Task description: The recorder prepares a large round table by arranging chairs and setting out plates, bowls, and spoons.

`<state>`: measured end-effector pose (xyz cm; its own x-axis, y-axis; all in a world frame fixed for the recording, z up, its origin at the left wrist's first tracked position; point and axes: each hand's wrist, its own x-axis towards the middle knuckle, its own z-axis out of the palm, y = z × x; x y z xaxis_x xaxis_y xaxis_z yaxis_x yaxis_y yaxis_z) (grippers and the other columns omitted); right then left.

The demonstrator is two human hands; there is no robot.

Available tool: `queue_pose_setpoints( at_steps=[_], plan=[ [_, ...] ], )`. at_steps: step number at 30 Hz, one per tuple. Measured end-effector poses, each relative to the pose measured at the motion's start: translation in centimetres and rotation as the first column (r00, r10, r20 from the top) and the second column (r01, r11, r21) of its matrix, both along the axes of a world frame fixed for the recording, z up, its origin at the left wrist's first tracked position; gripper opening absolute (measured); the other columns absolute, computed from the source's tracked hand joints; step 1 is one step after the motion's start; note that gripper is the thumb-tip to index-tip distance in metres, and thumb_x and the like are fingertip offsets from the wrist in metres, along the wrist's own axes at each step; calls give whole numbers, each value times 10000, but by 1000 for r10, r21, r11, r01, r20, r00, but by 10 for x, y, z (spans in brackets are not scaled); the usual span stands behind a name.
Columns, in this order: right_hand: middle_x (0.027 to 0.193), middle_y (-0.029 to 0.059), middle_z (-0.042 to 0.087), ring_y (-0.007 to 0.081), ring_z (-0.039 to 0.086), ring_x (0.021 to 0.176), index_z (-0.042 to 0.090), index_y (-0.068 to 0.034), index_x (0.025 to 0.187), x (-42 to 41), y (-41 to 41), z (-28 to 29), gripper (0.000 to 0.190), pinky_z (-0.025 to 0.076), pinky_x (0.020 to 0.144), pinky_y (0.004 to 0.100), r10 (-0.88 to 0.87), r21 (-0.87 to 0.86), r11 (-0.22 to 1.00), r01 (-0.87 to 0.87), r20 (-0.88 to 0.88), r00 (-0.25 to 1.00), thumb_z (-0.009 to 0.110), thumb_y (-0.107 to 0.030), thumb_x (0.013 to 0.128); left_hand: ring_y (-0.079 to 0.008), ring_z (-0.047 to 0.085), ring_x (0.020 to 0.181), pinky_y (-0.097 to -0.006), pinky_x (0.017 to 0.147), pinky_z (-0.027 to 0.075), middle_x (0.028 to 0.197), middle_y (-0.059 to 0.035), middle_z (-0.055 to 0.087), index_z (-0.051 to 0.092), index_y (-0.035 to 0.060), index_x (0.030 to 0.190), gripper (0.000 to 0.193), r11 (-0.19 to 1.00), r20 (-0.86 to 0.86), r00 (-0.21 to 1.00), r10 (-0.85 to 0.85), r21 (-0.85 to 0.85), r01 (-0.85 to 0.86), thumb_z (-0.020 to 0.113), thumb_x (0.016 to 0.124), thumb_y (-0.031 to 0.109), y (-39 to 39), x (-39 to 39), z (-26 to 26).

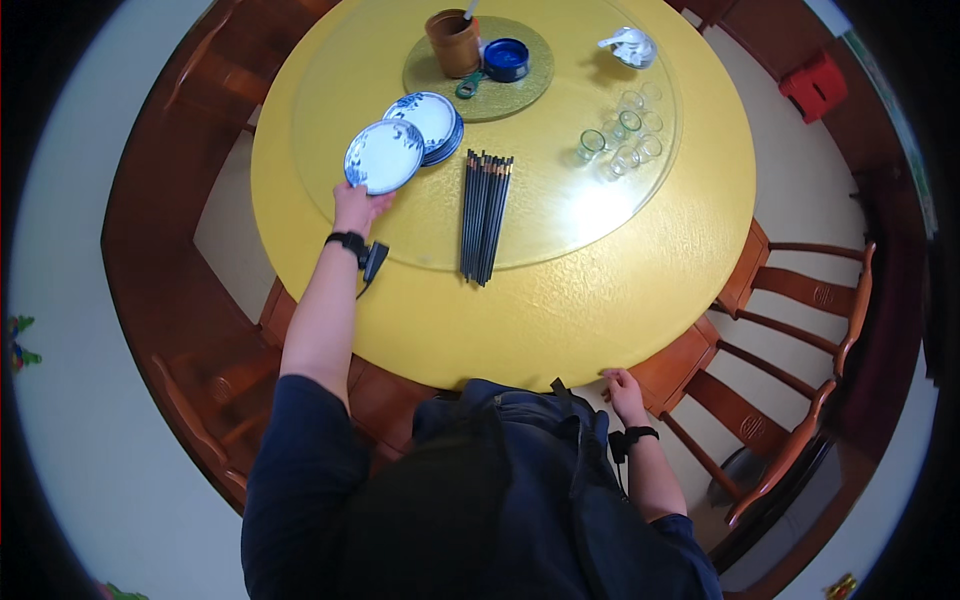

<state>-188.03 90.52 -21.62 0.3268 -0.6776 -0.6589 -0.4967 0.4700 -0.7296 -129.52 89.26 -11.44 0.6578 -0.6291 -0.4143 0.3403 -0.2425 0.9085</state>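
My left hand [361, 205] grips the near rim of a white plate [385, 157] with blue floral decoration. That plate overlaps the near left side of a small stack of matching plates [426, 116] on the glass turntable [345, 97]; whether the two touch I cannot tell. To the right of the plates lies a bundle of dark chopsticks [484, 217] with copper-coloured bands, their near ends reaching past the turntable's edge. My right hand [622, 391] hangs by the table's near edge, fingers loosely curled, with nothing seen in it.
On a smaller central disc [525, 97] stand a brown cup [454, 49], a blue ashtray-like dish [506, 60] and a green bottle opener [468, 85]. Several glasses [628, 135] and a bowl of white spoons [634, 51] stand right. Wooden chairs [802, 289] surround the yellow-covered table [525, 330].
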Motion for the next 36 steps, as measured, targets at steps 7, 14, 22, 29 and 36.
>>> queue_pose_setpoints(
  at_steps=[7, 14, 22, 29, 36],
  plan=[
    [824, 95, 617, 173, 610, 719, 520, -41, 1165, 212, -119, 68, 301, 523, 723, 304, 56, 34, 996, -85, 497, 866, 427, -29, 879, -236, 677, 691, -276, 503, 520, 937, -141, 644, 481, -2, 1153, 243, 985, -82, 992, 97, 154, -84, 409, 930, 63, 189, -56, -50],
    [994, 108, 598, 260, 639, 826, 335, -79, 1240, 404, -187, 82, 381, 485, 727, 422, -110, 164, 985, 48, 397, 911, 511, -207, 928, -283, 685, 717, -298, 505, 543, 1111, -184, 560, 240, 72, 1277, 322, 936, -157, 939, 305, 233, -265, 341, 971, 69, 257, -84, -90],
    [914, 123, 644, 272, 667, 825, 436, -30, 1106, 472, -211, 73, 243, 480, 667, 389, 36, 66, 997, -48, 172, 985, 474, -212, 949, -285, 686, 725, -313, 520, 563, 1156, -178, 534, 217, 81, 1270, 313, 943, -185, 932, 310, 182, -278, 333, 980, 64, 270, -87, -114],
    [927, 155, 645, 276, 671, 820, 428, -17, 1090, 477, -204, 76, 185, 513, 657, 383, 35, -1, 999, -36, 212, 977, 418, -134, 947, -275, 687, 706, -309, 516, 563, 1164, -193, 533, 218, 75, 1272, 316, 935, -163, 929, 332, 186, -302, 322, 975, 54, 278, -77, -129],
    [881, 177, 641, 274, 675, 742, 395, 11, 1103, 463, -210, 76, 200, 547, 597, 366, 59, -96, 995, -35, 261, 964, 390, -86, 928, -277, 686, 693, -321, 558, 579, 1163, -221, 529, 231, 55, 1231, 309, 920, -104, 930, 352, 220, -324, 369, 955, 35, 271, -70, -128]
  ],
)
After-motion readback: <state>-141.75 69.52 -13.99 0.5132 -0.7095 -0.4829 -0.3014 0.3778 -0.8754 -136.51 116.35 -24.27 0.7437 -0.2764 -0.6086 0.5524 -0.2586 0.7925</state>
